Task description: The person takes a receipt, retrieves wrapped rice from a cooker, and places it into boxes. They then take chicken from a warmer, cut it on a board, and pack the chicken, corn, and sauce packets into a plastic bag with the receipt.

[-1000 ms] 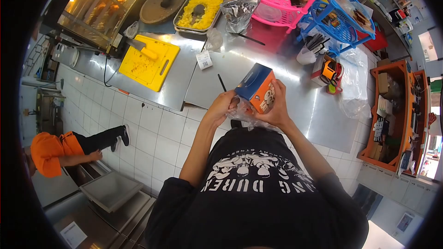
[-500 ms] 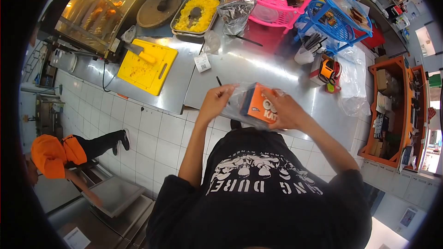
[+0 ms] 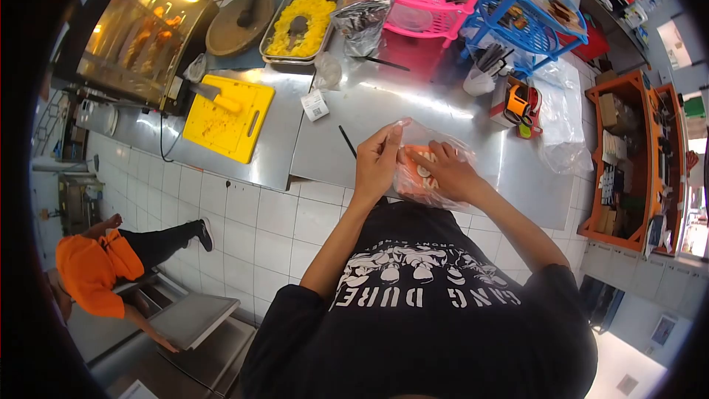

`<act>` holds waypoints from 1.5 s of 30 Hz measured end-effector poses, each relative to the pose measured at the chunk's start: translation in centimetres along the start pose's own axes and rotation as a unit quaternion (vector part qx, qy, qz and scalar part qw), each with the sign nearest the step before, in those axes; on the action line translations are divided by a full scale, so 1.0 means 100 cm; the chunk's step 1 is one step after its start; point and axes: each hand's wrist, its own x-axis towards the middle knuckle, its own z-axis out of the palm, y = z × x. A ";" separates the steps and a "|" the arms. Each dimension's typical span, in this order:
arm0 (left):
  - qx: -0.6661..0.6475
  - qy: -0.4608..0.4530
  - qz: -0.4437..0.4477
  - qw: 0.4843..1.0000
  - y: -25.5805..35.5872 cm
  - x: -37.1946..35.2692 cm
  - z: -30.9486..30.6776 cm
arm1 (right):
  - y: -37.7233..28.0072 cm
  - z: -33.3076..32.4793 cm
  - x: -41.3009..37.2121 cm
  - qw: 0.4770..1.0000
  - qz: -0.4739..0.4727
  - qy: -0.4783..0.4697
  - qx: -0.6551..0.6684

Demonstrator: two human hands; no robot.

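Note:
An orange box (image 3: 418,177) with pale lettering sits inside a clear plastic bag (image 3: 459,149), close over the table's front edge. My left hand (image 3: 378,164) pinches the bag's edge beside the box, fingertips pressed together. Across the box's top lie the bent fingers of my right hand (image 3: 449,171), gripping it with the bag around it; the thumb is hidden. A thin black stick (image 3: 347,140) rests on the table just left of my left hand.
On the steel table (image 3: 413,96) stand a yellow cutting board (image 3: 255,103) with a cleaver, a tray of yellow rice (image 3: 323,18), a receipt (image 3: 314,106), pink baskets (image 3: 421,18) and blue baskets (image 3: 509,0). A person in orange (image 3: 92,273) works at the lower left.
The orange box has gone deeper into the plastic bag, which now covers it. My left hand has moved right, close to the box. The person in orange has shifted slightly.

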 end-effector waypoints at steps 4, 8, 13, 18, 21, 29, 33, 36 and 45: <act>-0.003 0.014 0.000 1.000 0.017 0.008 0.002 | 0.002 -0.014 -0.008 1.000 0.014 0.016 0.011; -0.019 0.054 -0.012 0.998 0.028 0.003 0.005 | 0.004 -0.081 -0.044 0.992 0.060 -0.111 0.019; -0.030 0.099 0.005 0.995 0.043 0.005 0.020 | 0.018 -0.130 -0.087 0.999 0.017 -0.040 -0.010; 0.028 0.044 -0.003 0.999 0.054 0.002 0.018 | 0.037 -0.179 -0.094 0.951 0.200 0.229 0.059; 0.050 -0.008 -0.054 0.997 0.074 -0.006 0.023 | 0.059 -0.079 -0.070 0.958 0.169 0.121 0.200; 0.207 0.115 -0.060 0.970 0.074 0.008 -0.031 | 0.062 -0.116 -0.074 0.839 0.164 0.192 0.481; 0.350 0.299 -0.057 0.886 -0.043 0.095 -0.120 | 0.037 -0.161 -0.087 0.854 0.177 0.243 0.425; 0.417 0.298 -0.117 0.851 -0.151 0.149 -0.171 | 0.012 -0.164 -0.079 0.798 0.200 0.351 0.448; 0.017 -0.076 0.012 0.997 0.029 0.105 -0.068 | -0.043 -0.162 0.056 0.795 0.181 0.220 0.536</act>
